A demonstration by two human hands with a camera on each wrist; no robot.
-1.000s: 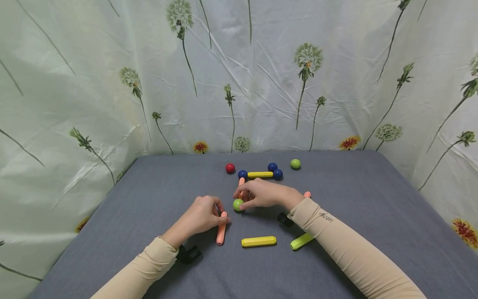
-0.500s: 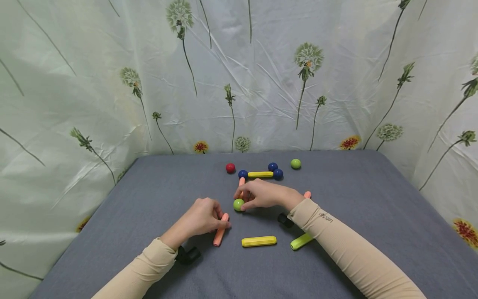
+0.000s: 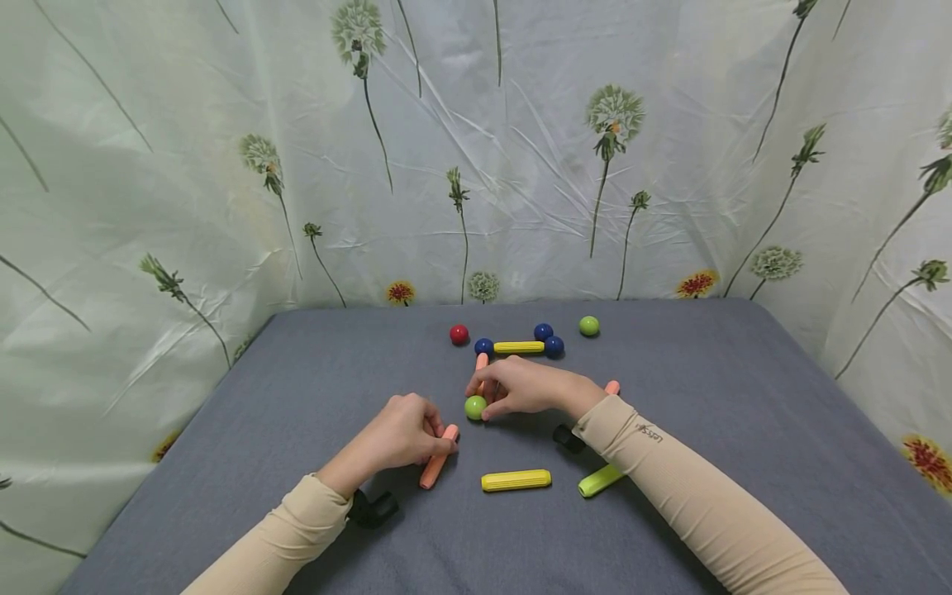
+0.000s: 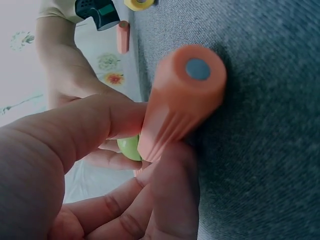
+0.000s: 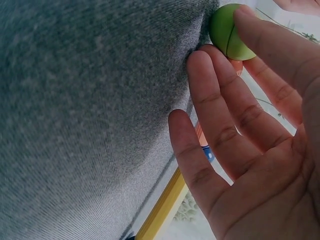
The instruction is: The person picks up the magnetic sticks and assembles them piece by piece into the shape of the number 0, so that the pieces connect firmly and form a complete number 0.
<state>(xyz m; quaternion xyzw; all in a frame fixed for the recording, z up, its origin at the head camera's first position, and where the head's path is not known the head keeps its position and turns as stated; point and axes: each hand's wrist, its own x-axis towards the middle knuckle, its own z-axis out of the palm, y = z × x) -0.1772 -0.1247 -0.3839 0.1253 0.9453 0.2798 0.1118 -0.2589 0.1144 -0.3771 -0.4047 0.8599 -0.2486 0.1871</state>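
Note:
My left hand (image 3: 405,431) pinches a salmon-orange ribbed rod (image 3: 435,468) between thumb and fingers. In the left wrist view the rod (image 4: 180,95) turns a round grey disc in its end to the camera. Just right of its far end, my right hand (image 3: 531,387) holds a glossy green ball (image 3: 476,407) between thumb and index finger; its other fingers are extended in the right wrist view. Another orange rod (image 3: 482,364) runs from the green ball toward a blue ball (image 3: 484,347), partly hidden by my right fingers. A small gap separates the held rod from the green ball.
A yellow rod (image 3: 519,348) links the blue ball to another blue ball (image 3: 554,347), with a third (image 3: 543,332) behind. A red ball (image 3: 459,335) and green ball (image 3: 589,326) lie farther back. Nearer lie a yellow rod (image 3: 516,480) and lime rod (image 3: 601,480); an orange rod (image 3: 612,387) is half hidden.
The orange rod in my left hand has turned: its near end swung left and its far end shifted slightly right. My left hand dipped slightly; my right hand has barely moved.

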